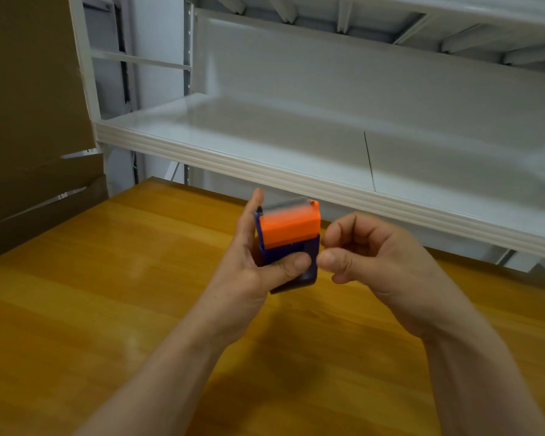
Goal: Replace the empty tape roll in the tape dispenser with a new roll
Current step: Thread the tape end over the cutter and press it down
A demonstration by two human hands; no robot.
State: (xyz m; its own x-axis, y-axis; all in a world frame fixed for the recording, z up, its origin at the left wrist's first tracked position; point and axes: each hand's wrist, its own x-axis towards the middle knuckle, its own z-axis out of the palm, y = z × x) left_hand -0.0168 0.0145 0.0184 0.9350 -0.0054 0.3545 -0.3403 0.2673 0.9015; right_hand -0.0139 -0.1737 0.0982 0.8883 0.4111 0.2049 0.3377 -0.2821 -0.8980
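A person's left hand (252,272) grips a purple-and-orange tape dispenser (288,243) above the wooden worktop (92,294), fingers clamped around its body. The right hand (375,256) hovers beside it, fingers curled and empty. No roll, old or new, is visible; the swap appears barely begun.

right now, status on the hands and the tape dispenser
Left hand holding tape dispenser above wooden table. Right hand curled beside it, empty. No tape roll in view. Nothing in the way.

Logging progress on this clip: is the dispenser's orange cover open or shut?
Shut: the orange cover sits flush on the purple dispenser body; no roll visible.
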